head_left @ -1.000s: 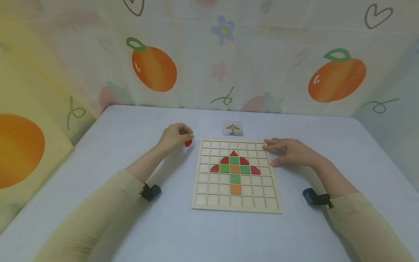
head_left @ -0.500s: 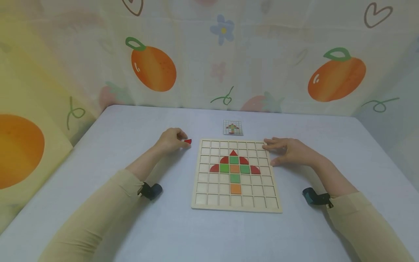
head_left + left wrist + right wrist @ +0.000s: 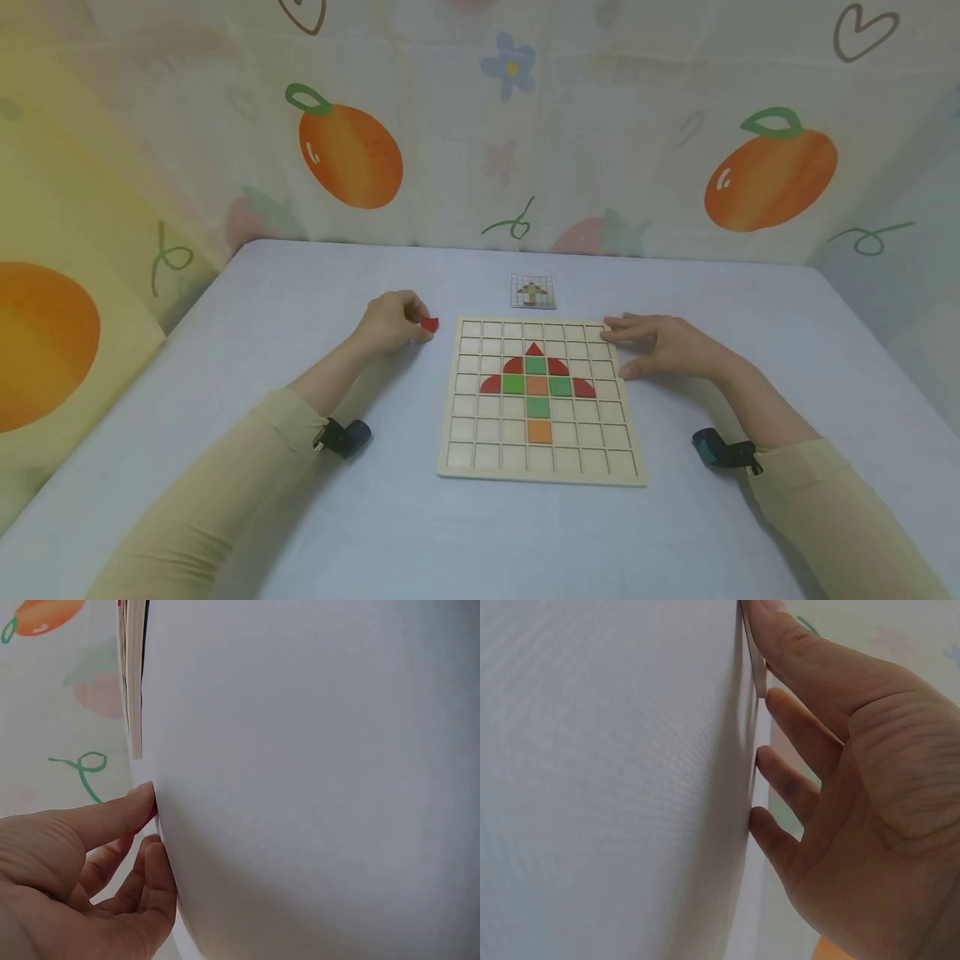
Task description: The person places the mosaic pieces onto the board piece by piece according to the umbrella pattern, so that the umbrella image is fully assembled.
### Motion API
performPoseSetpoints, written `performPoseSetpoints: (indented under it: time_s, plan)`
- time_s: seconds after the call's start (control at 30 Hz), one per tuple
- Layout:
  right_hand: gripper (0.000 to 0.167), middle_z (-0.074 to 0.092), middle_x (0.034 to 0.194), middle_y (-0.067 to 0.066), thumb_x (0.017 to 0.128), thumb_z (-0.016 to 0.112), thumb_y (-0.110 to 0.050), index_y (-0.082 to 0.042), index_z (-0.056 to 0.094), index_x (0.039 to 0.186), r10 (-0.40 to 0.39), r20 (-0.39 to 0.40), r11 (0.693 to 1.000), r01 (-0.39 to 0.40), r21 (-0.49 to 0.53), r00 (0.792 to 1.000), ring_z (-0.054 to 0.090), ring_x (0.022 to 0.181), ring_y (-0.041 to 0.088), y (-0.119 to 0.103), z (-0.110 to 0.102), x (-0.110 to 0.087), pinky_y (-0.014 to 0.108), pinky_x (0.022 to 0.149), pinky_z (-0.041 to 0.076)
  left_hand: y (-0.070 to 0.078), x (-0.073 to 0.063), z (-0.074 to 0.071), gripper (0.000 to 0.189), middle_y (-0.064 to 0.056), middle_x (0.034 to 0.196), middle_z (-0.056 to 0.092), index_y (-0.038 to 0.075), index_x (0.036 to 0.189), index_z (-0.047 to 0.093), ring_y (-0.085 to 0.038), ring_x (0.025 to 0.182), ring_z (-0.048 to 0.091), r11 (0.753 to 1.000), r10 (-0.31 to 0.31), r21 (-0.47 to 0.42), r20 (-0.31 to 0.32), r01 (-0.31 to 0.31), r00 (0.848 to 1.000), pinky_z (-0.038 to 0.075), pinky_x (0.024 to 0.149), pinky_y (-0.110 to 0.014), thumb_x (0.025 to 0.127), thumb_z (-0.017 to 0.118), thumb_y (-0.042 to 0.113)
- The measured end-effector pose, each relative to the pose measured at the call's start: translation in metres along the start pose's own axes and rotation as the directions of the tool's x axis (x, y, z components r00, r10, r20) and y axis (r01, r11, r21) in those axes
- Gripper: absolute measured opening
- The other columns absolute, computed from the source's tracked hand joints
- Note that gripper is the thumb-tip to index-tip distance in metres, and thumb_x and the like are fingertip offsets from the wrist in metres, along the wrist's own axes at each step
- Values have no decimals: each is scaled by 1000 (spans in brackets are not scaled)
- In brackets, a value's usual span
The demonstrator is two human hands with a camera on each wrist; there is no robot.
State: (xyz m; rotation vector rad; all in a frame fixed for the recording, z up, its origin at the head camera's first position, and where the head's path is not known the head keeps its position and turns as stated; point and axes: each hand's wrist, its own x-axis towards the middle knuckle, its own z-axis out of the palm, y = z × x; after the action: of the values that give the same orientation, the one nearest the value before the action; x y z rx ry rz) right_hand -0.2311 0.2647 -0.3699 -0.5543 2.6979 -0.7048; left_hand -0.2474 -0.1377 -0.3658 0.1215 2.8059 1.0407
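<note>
Between thumb and fingers my left hand (image 3: 390, 322) pinches a small red piece (image 3: 430, 324) with a curved edge, just left of the board. In the left wrist view only a sliver of that red piece (image 3: 147, 820) shows between the fingertips. A pale wooden grid board (image 3: 472, 458) lies in the middle of the table. Red, green and orange pieces form an arrow-like figure in its cells, with a red triangle (image 3: 534, 349) at the top and an orange square (image 3: 540, 431) at the bottom. My right hand (image 3: 667, 343) rests with relaxed fingers at the board's upper right edge.
A small card (image 3: 533, 292) printed with a gridded, coloured figure lies behind the board. The white-covered table (image 3: 525, 542) reaches back to a curtain (image 3: 450, 125) with fruit prints. Dark wrist cameras sit below both hands.
My left hand has drawn slightly back toward me, and the red piece has turned between its fingertips. The right hand and the board have stayed in place.
</note>
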Motion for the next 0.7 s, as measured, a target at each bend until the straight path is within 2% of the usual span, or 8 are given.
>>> performPoseSetpoints:
  time_s: [0.13, 0.4, 0.7]
  plan:
    - [71, 39, 144, -3, 64, 77, -50, -25, 56, 127, -5, -1, 1000, 5, 1, 1000, 21, 139, 28, 0, 0, 0, 58, 106, 17, -2, 1, 2, 24, -9, 87, 59, 5, 95, 61, -21, 75, 51, 999, 8, -39, -7, -8, 1000, 43, 61, -25, 75, 74, 8]
    - [71, 40, 143, -1, 63, 78, -49, -24, 58, 126, -19, -10, 1000, 19, 1, 1000, 22, 138, 31, 1, 1, 0, 58, 106, 17, -1, 1, 3, 17, -10, 87, 61, 4, 93, 63, -21, 81, 52, 999, 39, -36, -49, -41, 998, 42, 65, -25, 79, 70, 9]
    - [72, 40, 143, -3, 63, 77, -51, -25, 57, 126, -10, -7, 1000, 10, 3, 1000, 22, 138, 29, 2, 0, 1, 57, 106, 17, 6, 0, 3, 15, -9, 86, 62, 6, 94, 63, -20, 78, 53, 996, 28, -85, -57, -33, 998, 45, 62, -25, 82, 67, 15]
